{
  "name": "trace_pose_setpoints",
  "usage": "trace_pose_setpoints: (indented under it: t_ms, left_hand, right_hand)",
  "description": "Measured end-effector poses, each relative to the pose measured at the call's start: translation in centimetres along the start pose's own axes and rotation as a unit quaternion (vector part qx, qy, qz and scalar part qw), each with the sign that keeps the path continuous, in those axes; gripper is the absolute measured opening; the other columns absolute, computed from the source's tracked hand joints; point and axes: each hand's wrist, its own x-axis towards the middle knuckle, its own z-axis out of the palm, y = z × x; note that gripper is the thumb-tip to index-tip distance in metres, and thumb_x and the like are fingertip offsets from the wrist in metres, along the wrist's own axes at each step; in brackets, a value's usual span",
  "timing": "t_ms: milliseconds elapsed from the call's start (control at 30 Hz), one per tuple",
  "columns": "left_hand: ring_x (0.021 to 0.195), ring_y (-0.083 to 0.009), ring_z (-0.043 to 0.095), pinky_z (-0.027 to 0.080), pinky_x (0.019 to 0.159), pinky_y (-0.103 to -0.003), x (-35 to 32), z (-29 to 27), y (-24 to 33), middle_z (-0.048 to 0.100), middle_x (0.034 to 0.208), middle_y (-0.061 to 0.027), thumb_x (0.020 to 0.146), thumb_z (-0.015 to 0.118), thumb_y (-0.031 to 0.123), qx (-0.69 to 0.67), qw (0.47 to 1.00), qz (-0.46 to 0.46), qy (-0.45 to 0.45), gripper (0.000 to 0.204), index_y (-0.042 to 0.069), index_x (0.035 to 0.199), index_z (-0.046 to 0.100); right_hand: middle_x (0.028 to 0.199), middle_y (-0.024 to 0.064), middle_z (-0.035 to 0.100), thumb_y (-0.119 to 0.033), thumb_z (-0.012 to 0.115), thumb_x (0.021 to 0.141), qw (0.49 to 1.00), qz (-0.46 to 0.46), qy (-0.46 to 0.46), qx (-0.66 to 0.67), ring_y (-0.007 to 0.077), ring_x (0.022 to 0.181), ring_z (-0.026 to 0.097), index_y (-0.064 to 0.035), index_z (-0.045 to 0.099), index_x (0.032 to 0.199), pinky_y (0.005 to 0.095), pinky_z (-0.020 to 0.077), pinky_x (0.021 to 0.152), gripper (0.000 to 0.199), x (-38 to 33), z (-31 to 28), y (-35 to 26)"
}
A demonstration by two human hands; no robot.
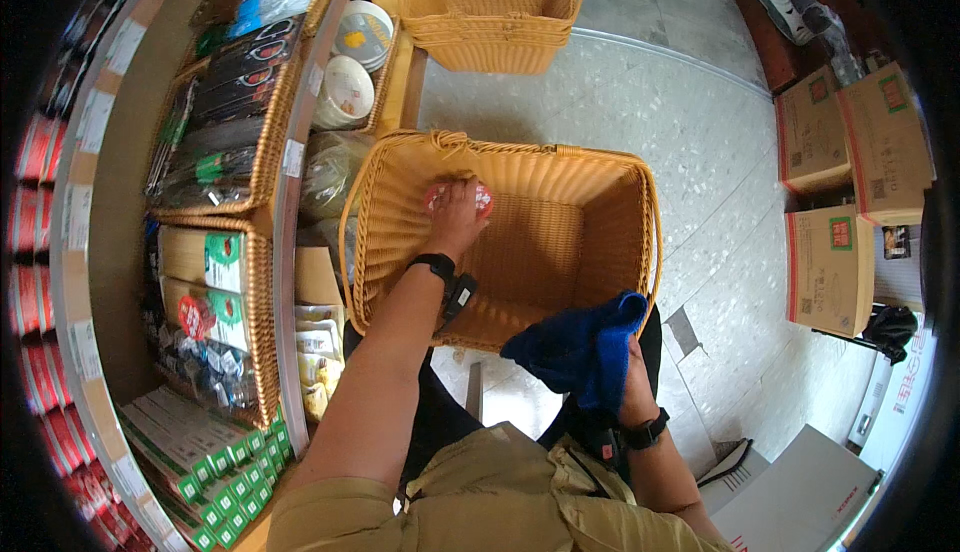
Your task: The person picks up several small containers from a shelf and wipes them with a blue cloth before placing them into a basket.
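A large wicker basket [610, 167] stands in front of me on the floor, close to my knees. My left hand [457, 217] reaches inside it near the left wall, with its fingers closed over a red round item with white markings [482, 199]; the hand covers most of that item, so its kind does not show. At the basket's near right corner, my right hand [636, 387] grips a bunched dark blue cloth [585, 347]. Part of the cloth hangs over the near rim. Each wrist wears a black band.
Shelves on the left hold wicker trays [265, 337] of packaged goods, green-and-white boxes [215, 472] and white tubs [348, 90]. Stacked wicker baskets [490, 27] stand ahead. Cardboard boxes [830, 252] are piled at right, and a flat grey box [800, 492] lies near right.
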Motion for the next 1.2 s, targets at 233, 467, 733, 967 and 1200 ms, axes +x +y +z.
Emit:
trace_pose_setpoints:
  t_ms: [233, 467, 733, 967, 1200]
  left_hand:
    - [0.104, -0.0333, 0.049, 0.039, 0.089, -0.039, -6.4, -8.0, 2.3, 0.056, 0.104, -0.0181, 0.078, 0.063, 0.023, -0.267, 0.953, 0.041, 0.135, 0.047, 0.003, 0.117, 0.045]
    - [0.093, -0.0219, 0.058, 0.046, 0.081, -0.031, -21.6, -22.8, 4.1, 0.058, 0.104, -0.0131, 0.080, 0.062, 0.015, -0.288, 0.922, 0.083, 0.246, 0.041, 0.004, 0.117, 0.047]
    - [0.080, -0.0249, 0.057, 0.046, 0.071, -0.033, -40.1, -35.7, 1.8, 0.059, 0.092, -0.0125, 0.077, 0.059, 0.003, 0.073, 0.785, -0.024, 0.615, 0.021, 0.002, 0.098, 0.056]
    - [0.101, -0.0291, 0.050, 0.038, 0.086, -0.038, -49.0, -40.7, 2.0, 0.054, 0.105, -0.0146, 0.081, 0.058, 0.017, 0.409, 0.627, -0.225, 0.624, 0.031, 0.005, 0.109, 0.052]
    - [0.098, -0.0292, 0.053, 0.039, 0.086, -0.040, -51.2, -41.8, -0.3, 0.057, 0.103, -0.0121, 0.080, 0.057, 0.020, 0.460, 0.629, -0.303, 0.549, 0.029, 0.007, 0.106, 0.055]
  right_hand:
    - [0.105, 0.0111, 0.056, -0.042, 0.042, 0.088, 0.970, -0.043, -0.051, 0.235, 0.0259, 0.094, 0.054, -0.0085, 0.046, 0.114, 0.0401, 0.0413, 0.088, 0.042, -2.9, 6.1, -5.6]
    - [0.118, 0.0169, 0.050, -0.047, 0.035, 0.090, 0.939, -0.067, -0.231, 0.246, 0.0344, 0.102, 0.050, -0.0123, 0.044, 0.121, 0.0471, 0.0388, 0.090, 0.047, -2.9, 6.8, -2.9]
    - [0.109, 0.0072, 0.057, -0.045, 0.037, 0.091, 0.926, -0.046, -0.305, 0.219, 0.0245, 0.101, 0.052, -0.0145, 0.052, 0.112, 0.0407, 0.0377, 0.093, 0.040, -5.1, 9.9, -0.8]
    - [0.119, 0.0119, 0.052, -0.051, 0.033, 0.089, 0.896, -0.020, -0.379, 0.229, 0.0334, 0.110, 0.046, -0.0137, 0.047, 0.120, 0.0460, 0.0317, 0.098, 0.050, -4.1, 8.4, -0.5]
    - [0.120, 0.0126, 0.051, -0.052, 0.033, 0.089, 0.907, 0.007, -0.345, 0.241, 0.0334, 0.110, 0.045, -0.0136, 0.047, 0.120, 0.0462, 0.0320, 0.097, 0.052, -3.5, 6.9, 0.0]
